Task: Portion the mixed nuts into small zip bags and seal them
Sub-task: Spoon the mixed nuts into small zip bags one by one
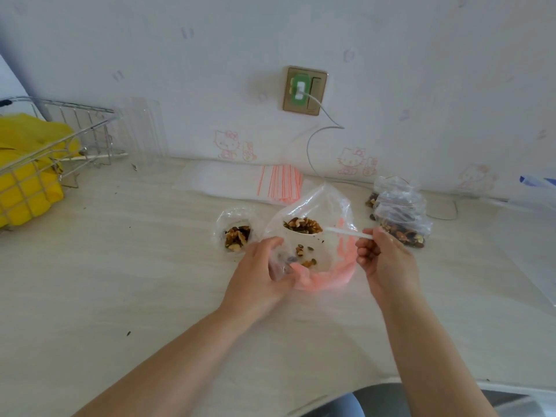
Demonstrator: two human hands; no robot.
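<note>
Fingers of right hand [382,254] pinch white spoon [313,228] w/ nuts; left hand [261,275] grips open zip bag [313,260].

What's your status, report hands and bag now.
Left hand grips clear zip bag. Right hand holds white plastic spoon of nuts inside it. Nothing blocking.

A pale marbled desk [120,266] runs to a white wall [421,70] printed with faint pink cartoon cats. At far left on the desk stands a wire basket [60,139] holding something yellow [27,176]. Just right of it a clear plastic container [141,127] stands against the wall. A brass-coloured wall socket [304,91] carries a green and white plug, and its white cable [319,139] loops down to the desk and trails right. Small dark crumbs dot the desk at near left [128,333].
</note>
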